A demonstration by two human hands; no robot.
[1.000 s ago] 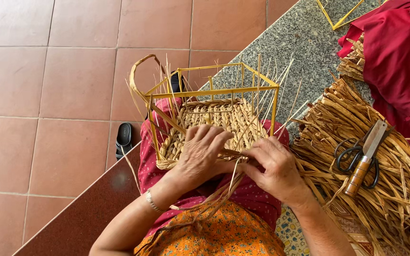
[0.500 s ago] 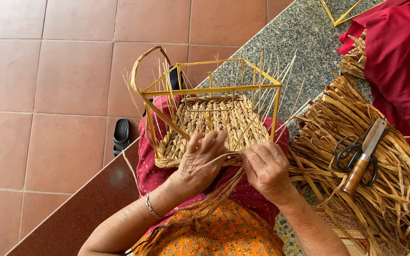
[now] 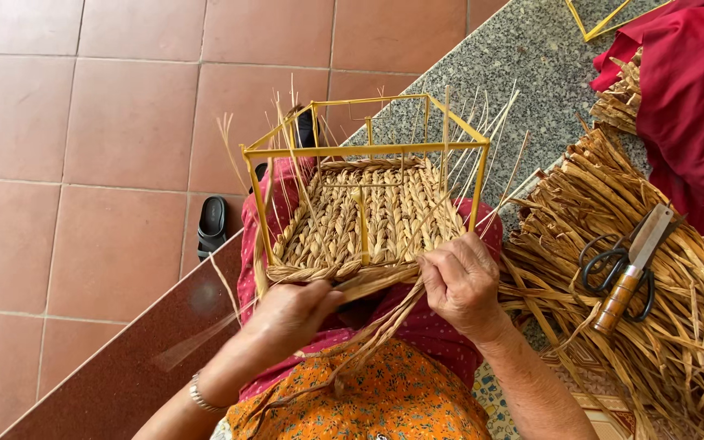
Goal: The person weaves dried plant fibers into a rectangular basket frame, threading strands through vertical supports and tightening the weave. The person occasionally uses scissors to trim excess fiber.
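A black sandal (image 3: 211,225) is lying on the floor. The left hand (image 3: 291,314) is now pulling a straw strand (image 3: 372,283) sideways (tightening the weave), while the right hand (image 3: 459,281) is gripping the lap-held basket (image 3: 368,213); scissors (image 3: 613,265) are resting rightward.

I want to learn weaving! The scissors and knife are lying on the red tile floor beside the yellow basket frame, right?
Not quite. In the head view the scissors and knife lie on the pile of dried straw, not the floor, beside the yellow basket frame.
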